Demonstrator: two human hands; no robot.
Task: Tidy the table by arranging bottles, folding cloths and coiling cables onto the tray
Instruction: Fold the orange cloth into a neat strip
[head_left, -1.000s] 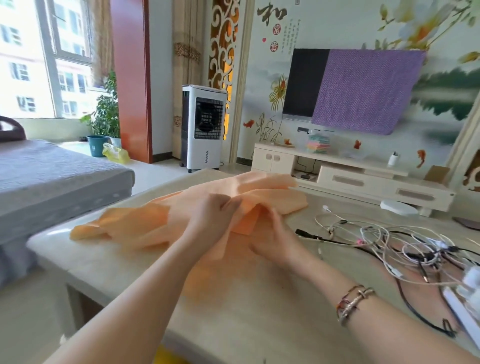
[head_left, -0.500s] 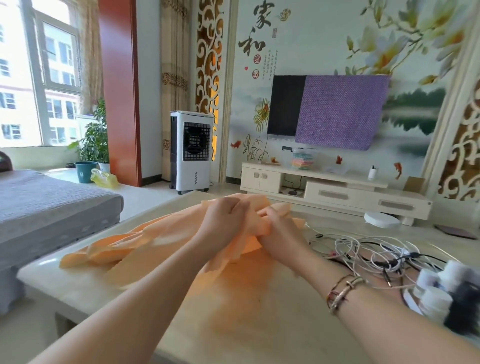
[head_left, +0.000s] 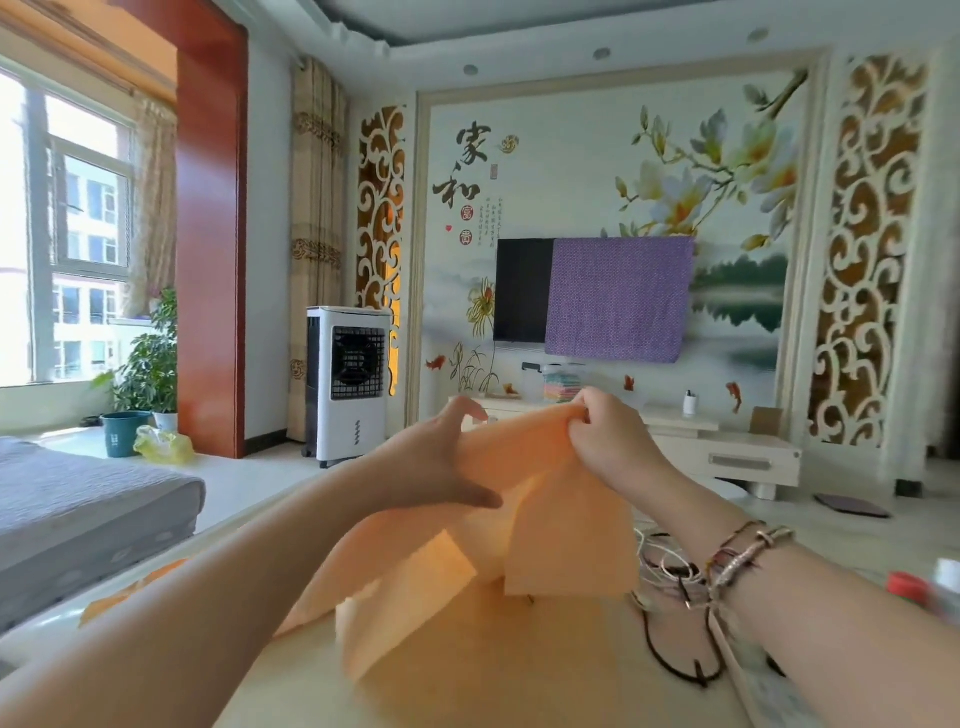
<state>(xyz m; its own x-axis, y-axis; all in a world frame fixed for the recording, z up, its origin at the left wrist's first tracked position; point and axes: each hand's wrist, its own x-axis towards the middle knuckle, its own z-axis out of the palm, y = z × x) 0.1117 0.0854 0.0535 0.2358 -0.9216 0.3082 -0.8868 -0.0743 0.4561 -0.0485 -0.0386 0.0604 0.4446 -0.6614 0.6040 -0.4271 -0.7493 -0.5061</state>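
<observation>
An orange cloth (head_left: 530, 525) hangs lifted over the table (head_left: 519, 691) at frame centre, its top edge pinched by the right hand (head_left: 605, 441) and gripped by the left hand (head_left: 441, 462), cables (head_left: 675, 577) tangled at lower right

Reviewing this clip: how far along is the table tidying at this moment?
Nothing looks finished, and no tray is in view. In hand: the orange cloth is lifted off the table, unfolded, the right hand pinching its top edge, the left hand holding it lower down. Left: the tangled cables lie uncoiled on the table, and a red-capped bottle waits at the right edge.
</observation>
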